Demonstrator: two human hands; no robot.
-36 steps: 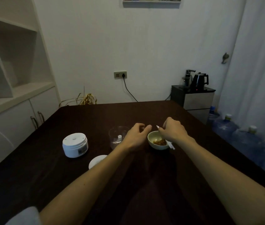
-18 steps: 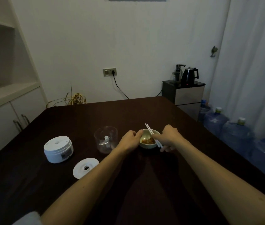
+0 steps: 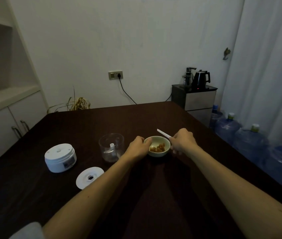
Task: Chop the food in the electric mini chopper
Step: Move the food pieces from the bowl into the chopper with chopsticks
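Note:
A small pale bowl with orange-brown food pieces sits mid-table. My left hand grips the bowl's left rim. To the bowl's right, my right hand holds white chopsticks, their free ends pointing up and left over the bowl's far rim. Left of the bowl stands the chopper's clear cup with its blade post inside. The white motor unit sits farther left, and the white round lid lies flat in front of it.
A dark cloth covers the table. Several large water bottles line the floor on the right by a curtain. A kettle stand is behind the table's far right corner; white cabinets are at left.
The camera has tilted down and shifted. My right hand has drawn back to the right of the bowl with the chopsticks, and my left hand has closed on the bowl's rim.

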